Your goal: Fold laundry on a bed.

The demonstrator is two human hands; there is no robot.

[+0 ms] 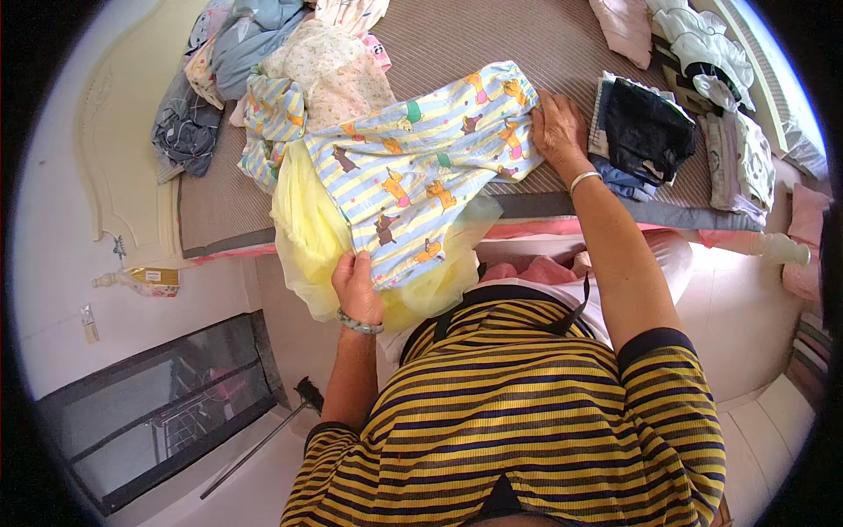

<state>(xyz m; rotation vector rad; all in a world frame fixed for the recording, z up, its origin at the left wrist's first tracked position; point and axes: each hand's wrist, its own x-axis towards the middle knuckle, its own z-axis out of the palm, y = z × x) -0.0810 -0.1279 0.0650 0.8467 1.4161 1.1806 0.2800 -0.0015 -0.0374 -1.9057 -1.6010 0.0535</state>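
Note:
A pair of light cotton pants (421, 168), striped blue and yellow with a dog print, is spread between my two hands. My left hand (357, 286) pinches its lower corner, at the near edge of the bed. At the far right end, my right hand (563, 128) grips the gathered edge. Beneath the pants lies a sheer yellow tulle garment (309, 227), which hangs over the bed's edge towards my lap. Matching striped cloth (273, 112) is bunched at the left; whether it joins the pants I cannot tell.
A brown ribbed mat (461, 29) covers the bed. Loose clothes (257, 49) are heaped at the back left. Right of my right hand sit a folded black garment (649, 128) and a folded white one (754, 158). A long-handled brush (263, 438) leans at lower left.

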